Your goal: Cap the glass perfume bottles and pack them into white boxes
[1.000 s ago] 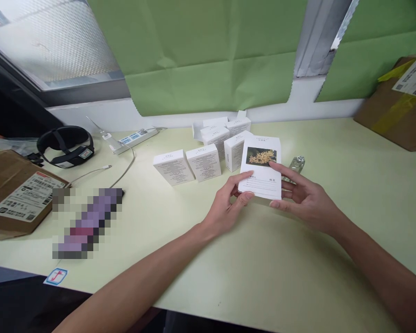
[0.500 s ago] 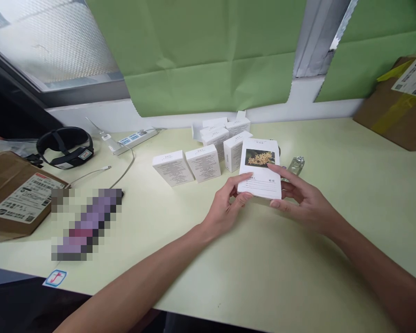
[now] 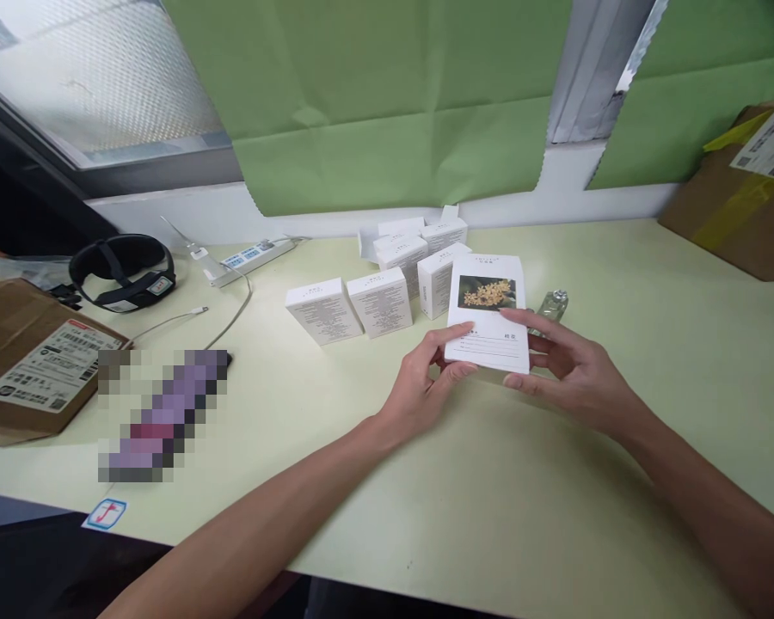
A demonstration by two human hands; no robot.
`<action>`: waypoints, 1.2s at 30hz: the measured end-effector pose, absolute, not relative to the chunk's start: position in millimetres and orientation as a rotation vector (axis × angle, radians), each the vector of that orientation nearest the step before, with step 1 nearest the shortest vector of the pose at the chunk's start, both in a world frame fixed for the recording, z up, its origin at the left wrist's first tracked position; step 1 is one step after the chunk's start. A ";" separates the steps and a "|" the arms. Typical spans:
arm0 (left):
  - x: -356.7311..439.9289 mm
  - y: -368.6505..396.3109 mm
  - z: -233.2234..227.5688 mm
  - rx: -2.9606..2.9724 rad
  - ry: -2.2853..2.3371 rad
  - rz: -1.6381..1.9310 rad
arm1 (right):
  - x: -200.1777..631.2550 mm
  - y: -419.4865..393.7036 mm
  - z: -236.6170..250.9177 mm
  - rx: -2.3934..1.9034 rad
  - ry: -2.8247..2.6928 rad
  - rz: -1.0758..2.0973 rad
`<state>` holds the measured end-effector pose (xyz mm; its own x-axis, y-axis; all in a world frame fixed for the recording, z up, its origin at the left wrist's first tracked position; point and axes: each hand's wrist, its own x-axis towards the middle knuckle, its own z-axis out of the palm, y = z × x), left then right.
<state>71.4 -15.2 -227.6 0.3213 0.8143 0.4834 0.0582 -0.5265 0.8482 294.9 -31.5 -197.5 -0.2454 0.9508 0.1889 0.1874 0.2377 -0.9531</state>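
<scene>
Near the middle of the frame, both hands held a white card (image 3: 487, 314) with a flower photo. The left hand (image 3: 419, 387) pinched its lower left corner between thumb and fingers; the right hand (image 3: 571, 370) closed on its right edge. Behind it lay white boxes (image 3: 380, 301) and what seemed a small bottle (image 3: 551, 303), on the table (image 3: 490, 499).

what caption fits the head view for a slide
Left hand and right hand hold a white flower-print carton over a pale green table.
</scene>
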 end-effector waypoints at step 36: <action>65.1 -19.8 -208.0 1.989 1.208 1.432 | 289.0 -32.6 -197.5 -1.170 -1.937 1.371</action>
